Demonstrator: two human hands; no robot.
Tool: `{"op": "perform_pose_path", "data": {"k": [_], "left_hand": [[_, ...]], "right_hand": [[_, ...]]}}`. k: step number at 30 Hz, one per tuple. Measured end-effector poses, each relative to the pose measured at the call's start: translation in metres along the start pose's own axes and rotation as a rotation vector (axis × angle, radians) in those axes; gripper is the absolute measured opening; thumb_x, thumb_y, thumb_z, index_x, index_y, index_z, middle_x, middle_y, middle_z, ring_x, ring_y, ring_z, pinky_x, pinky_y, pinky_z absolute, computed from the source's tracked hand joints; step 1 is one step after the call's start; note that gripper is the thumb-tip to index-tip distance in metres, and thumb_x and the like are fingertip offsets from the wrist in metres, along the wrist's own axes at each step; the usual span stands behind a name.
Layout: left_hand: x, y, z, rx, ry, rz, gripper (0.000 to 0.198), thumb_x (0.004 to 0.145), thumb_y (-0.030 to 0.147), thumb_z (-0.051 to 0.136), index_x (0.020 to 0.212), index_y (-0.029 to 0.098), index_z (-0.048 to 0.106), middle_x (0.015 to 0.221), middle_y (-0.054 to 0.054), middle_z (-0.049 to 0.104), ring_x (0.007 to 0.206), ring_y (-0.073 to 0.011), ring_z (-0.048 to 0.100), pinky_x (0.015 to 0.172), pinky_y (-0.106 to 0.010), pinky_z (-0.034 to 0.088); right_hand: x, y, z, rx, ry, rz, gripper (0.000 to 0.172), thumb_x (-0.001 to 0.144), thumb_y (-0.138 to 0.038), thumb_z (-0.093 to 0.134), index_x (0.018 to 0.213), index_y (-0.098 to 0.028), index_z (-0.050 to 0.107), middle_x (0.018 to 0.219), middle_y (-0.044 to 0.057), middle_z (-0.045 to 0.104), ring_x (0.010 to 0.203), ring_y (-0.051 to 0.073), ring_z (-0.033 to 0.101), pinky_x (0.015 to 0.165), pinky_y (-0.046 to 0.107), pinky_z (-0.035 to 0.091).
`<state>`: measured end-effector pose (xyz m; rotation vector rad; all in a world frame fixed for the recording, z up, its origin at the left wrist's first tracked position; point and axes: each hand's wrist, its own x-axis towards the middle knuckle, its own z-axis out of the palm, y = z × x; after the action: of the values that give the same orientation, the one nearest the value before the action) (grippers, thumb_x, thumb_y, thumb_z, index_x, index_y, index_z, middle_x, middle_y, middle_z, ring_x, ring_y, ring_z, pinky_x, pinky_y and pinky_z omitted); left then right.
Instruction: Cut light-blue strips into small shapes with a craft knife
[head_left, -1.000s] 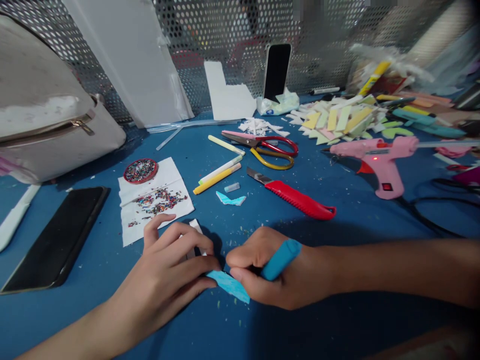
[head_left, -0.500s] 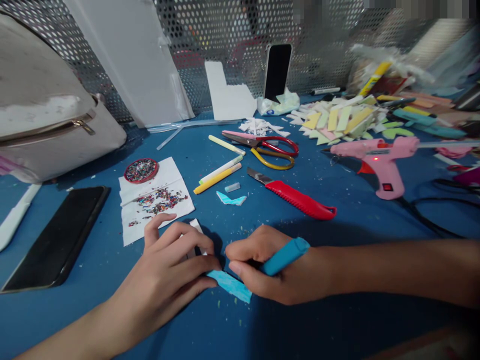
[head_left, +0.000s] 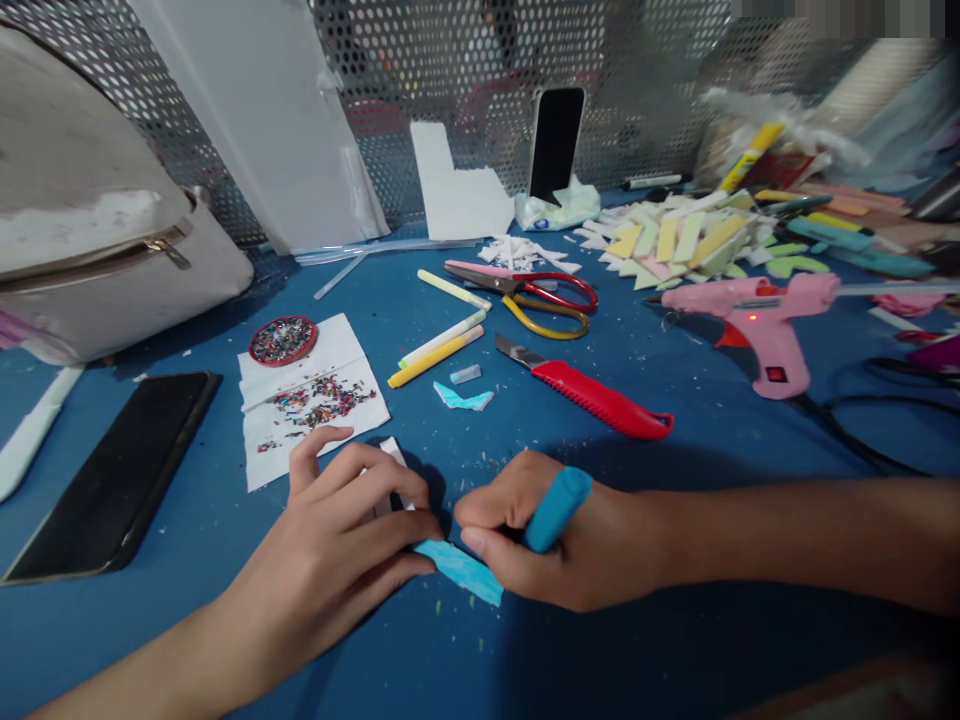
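My left hand [head_left: 341,535] lies with its fingers pressed flat on a small strip of foam [head_left: 459,570], white under the fingers and coloured light blue at its right end. My right hand [head_left: 536,545] is closed round a blue marker [head_left: 556,507], whose tip is hidden against the strip. Both hands rest on the blue table [head_left: 420,650] near its front edge.
A red utility knife [head_left: 592,398], scissors [head_left: 536,293], yellow markers [head_left: 439,350] and a small blue foam scrap [head_left: 463,399] lie beyond my hands. A pink glue gun [head_left: 757,315] with cord is at right, a black phone [head_left: 120,475] and paper with glitter [head_left: 311,405] at left.
The marker's rear end swung slightly right, then back left, as my right hand moved over the strip. My left hand has stayed still.
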<state>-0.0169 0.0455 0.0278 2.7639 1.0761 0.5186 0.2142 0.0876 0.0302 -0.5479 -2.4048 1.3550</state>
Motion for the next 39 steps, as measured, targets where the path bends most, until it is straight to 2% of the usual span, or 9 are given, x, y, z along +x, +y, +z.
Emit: {"op": "perform_pose_path", "data": {"k": [22,24,39], "left_hand": [[0.0002,0.0005,-0.0003,-0.010,-0.005,0.007,0.014,0.090,0.023,0.065,0.103,0.028,0.062,0.099,0.000,0.061,0.099,-0.0189,0.048,0.104,-0.047,0.016],[0.0002,0.0004,-0.0002,-0.010,-0.004,0.002,0.014,0.090,0.023,0.065,0.102,0.028,0.062,0.099,0.000,0.061,0.099,-0.0191,0.048,0.104,-0.047,0.015],[-0.0005,-0.0001,-0.0001,0.001,-0.002,0.013,0.016,0.089,0.024,0.066,0.104,0.027,0.061,0.100,0.000,0.060,0.099,-0.0187,0.047,0.105,-0.048,0.015]], "right_hand": [[0.0000,0.0011,-0.0005,0.000,0.002,0.007,0.031,0.089,-0.015,0.045,0.063,-0.017,0.028,0.056,-0.007,0.026,0.052,0.006,0.024,0.049,0.021,0.021],[-0.0004,0.0007,-0.0007,-0.006,0.005,0.059,0.032,0.090,-0.016,0.045,0.064,-0.018,0.027,0.056,-0.007,0.024,0.052,0.006,0.023,0.049,0.021,0.021],[-0.0002,0.0000,-0.0003,-0.024,0.008,0.031,0.032,0.089,-0.017,0.046,0.063,-0.017,0.029,0.056,-0.008,0.026,0.053,0.006,0.025,0.050,0.021,0.022]]}}
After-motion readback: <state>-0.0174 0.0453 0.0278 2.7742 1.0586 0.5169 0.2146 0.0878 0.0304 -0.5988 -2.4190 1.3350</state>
